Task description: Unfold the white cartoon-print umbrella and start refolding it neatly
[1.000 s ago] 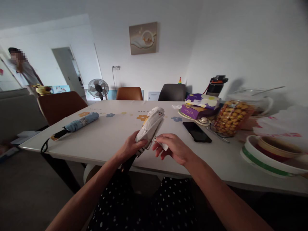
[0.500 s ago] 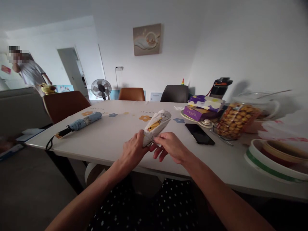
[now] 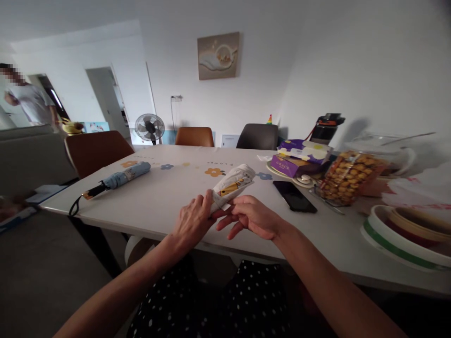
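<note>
A white folded umbrella (image 3: 235,182) with a yellow and black cartoon print is held above the near side of the table, tilted up to the right. My left hand (image 3: 194,215) is wrapped round its lower end, which the fingers hide. At the umbrella's lower right side, my right hand (image 3: 248,217) pinches what looks like its pale strap or fabric edge between thumb and forefinger; its other fingers are spread below. A second, light blue folded umbrella (image 3: 127,174) with a dark handle and wrist loop lies on the table at the left.
The white table (image 3: 169,192) has flower prints. On its right lie a black phone (image 3: 294,196), a purple tissue pack (image 3: 286,165), a clear jar of round brown snacks (image 3: 350,176) and stacked bowls (image 3: 398,239). Chairs (image 3: 194,136) stand beyond. A person (image 3: 33,103) is at far left.
The white umbrella has tipped further to the right and lower. My right hand's lower fingers have shifted slightly left. The person at far left has moved left.
</note>
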A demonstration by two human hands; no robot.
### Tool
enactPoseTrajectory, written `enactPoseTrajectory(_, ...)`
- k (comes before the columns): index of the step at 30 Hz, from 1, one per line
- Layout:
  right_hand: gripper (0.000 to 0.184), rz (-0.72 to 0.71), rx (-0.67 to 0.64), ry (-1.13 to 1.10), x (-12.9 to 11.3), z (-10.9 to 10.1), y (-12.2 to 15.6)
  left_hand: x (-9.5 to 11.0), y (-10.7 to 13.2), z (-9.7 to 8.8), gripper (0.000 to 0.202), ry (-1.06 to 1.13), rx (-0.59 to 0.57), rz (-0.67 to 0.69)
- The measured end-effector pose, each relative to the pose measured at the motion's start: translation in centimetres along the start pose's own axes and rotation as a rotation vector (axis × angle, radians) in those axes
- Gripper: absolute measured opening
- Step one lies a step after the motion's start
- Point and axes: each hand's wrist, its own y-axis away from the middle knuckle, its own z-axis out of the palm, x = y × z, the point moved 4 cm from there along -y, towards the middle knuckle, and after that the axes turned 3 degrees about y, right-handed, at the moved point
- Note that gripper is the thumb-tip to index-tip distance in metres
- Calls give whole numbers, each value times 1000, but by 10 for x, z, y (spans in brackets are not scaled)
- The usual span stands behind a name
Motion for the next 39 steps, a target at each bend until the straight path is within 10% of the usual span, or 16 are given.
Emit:
enactPoseTrajectory(19,39,58,524,188,25,-14,-28,-3,0,-1,70,-164,-22,62)
enactPoseTrajectory(27,33,-384,541,-175,8,-15,-73,-12,-25,9,81,403,40,-305)
enactPoseTrajectory(34,16,-370,505,-540,19,-37,-92,-20,-36,6,86,879,-71,-492)
enactPoseTrajectory(39,11,-267,385,-640,17,-34,-83,-5,-31,29,61,1487,-587,-573)
